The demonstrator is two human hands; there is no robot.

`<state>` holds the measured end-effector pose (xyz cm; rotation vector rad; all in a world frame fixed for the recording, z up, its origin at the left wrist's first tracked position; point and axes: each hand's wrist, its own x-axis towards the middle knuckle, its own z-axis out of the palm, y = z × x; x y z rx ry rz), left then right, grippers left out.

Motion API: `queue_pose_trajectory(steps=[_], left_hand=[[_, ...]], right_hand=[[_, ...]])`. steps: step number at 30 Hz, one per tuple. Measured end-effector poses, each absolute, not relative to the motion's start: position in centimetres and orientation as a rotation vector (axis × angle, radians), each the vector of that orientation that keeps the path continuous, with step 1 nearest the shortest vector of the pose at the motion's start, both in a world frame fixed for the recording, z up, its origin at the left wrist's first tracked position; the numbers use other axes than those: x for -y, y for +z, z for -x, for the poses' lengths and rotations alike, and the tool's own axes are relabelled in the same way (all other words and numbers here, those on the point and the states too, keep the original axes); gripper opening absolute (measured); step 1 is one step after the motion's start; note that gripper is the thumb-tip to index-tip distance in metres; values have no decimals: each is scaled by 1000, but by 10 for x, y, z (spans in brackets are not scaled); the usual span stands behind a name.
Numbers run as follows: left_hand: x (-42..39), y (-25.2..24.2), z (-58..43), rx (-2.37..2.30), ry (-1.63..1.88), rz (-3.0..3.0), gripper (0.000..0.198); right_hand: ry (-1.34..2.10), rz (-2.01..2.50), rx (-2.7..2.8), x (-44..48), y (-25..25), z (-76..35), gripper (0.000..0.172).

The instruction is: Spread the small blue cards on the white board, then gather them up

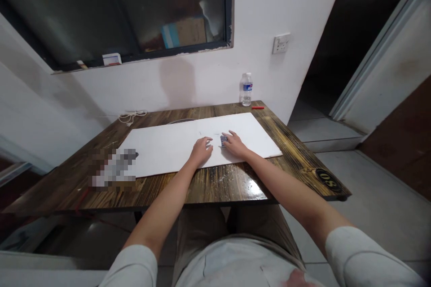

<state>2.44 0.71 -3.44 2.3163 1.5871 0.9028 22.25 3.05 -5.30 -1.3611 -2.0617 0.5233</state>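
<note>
A small stack of playing cards (pixel 223 141), with a dark blue-and-white patterned back, is on a white board (pixel 164 145). My right hand (pixel 235 145) is at its right side, thumb and fingers on it, covering part of it. Just left of the cards, my left hand (pixel 201 151) rests over the board with curved fingers apart and nothing between them. Two short dark marks show on the board beyond my hands.
The board lies on a dark wooden table (pixel 232 184). At the back right stand a water bottle (pixel 247 90) and a red pen-like stick (pixel 257 107). A white cable (pixel 132 116) lies back left. A pixelated patch hides something at the left.
</note>
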Motion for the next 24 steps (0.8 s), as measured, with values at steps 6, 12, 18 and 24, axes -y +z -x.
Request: queue_pose_trajectory(steps=[6,12,18,24], left_hand=[[-9,-35,-23,-1630,927,-2270,32],[-8,-34,-22,-1680,899,-2294,32],[-5,-30,-20,-1636,705,-2499,27],[-1,-21,-16,-1613,493,-2723,22]], right_hand=[[475,1350,2274,-27,-49,-221,38],[406,1224,2273,-23,-43,-225,16],[565,1103,2164,-20,-39,-227,11],[859,985,1988,-19,-38,-228,10]])
